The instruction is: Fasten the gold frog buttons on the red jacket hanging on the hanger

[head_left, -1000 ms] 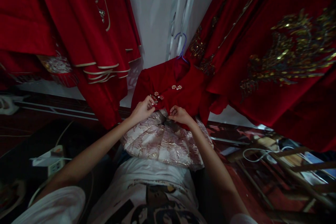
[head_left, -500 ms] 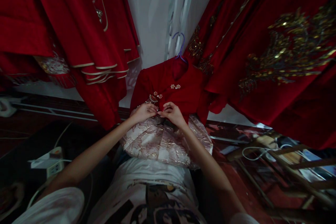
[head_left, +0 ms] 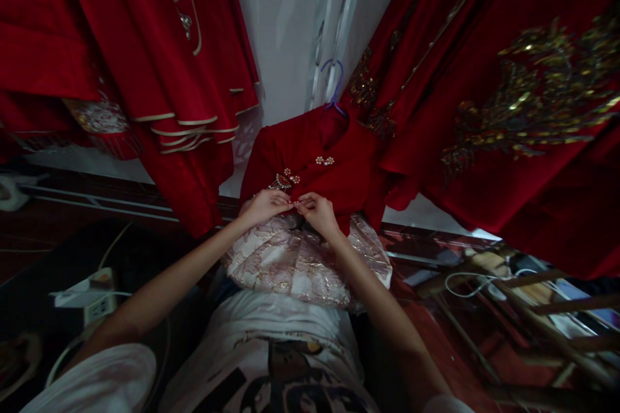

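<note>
Left hand (head_left: 269, 204), right hand (head_left: 318, 211): fingers pinching small pale-beaded clasp (head_left: 295, 202), lower edge of red cloth jacket (head_left: 341, 184); presumably fastening; next needs alignment.

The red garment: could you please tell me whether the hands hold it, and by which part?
The left hand and right hand pinch the red garment at its lower front, near the beaded ornament; the exact piece is unclear.
</note>
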The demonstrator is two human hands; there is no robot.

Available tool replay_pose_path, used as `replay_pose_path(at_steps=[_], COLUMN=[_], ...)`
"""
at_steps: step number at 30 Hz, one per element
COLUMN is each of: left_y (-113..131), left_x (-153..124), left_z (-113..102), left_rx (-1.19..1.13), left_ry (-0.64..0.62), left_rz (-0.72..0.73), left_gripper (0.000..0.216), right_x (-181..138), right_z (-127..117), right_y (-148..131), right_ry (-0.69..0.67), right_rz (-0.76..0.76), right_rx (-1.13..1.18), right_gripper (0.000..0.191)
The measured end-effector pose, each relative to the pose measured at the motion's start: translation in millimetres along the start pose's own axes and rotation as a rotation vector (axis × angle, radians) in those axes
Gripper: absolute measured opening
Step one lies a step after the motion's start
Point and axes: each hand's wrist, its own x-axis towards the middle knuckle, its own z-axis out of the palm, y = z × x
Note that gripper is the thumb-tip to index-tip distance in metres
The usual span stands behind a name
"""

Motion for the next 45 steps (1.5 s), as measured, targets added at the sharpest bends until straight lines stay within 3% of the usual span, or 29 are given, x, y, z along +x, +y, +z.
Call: replay_pose_path(at_steps=[11, 20, 23, 26, 33, 39, 45], left_y=[-2.0, -10.0, -5.5, 0.8, 13.6, 12.0, 6.9], left_x=[-2.4, -3.4, -4.0, -4.4, -9.3, -12.2, -12.0], left_z=[-1.2, -5.6, -4.4, -5.2, -9.7, -3.7, -2.5], left_rx=[0.028, 0.161, 0.220, 0.345, 0.640, 0.750, 0.624], left_ry=[-0.014, -0.019, -0.064, -0.026, 0.004, 0.033, 0.030], left_rz=[0.009, 0.077, 0.106, 0.183, 0.328, 0.340, 0.287], left_gripper=[0.016, 0.017, 0.019, 0.023, 0.021, 0.017, 0.015], right_x=[-4.6, -7.8, -6.7, -4.6, -0.4, -1.7, -3.3], right_z=[7.1, 9.7, 1.1, -13.3, -35.0, -19.8, -5.3], right_y=[-1.5, -0.8, 2.5, 2.1, -9.4, -0.8, 0.9], right_ry=[0.102, 0.064, 0.010, -0.055, -0.113, -0.134, -0.113], right_rz=[-0.128, -0.142, -0.109, -0.054, -0.027, -0.039, -0.089], right_rx=[-0.070, -0.136, -0.266, -0.311, -0.224, -0.189, -0.121], right_gripper=[0.009, 0.007, 0.024, 0.043, 0.025, 0.025, 0.017])
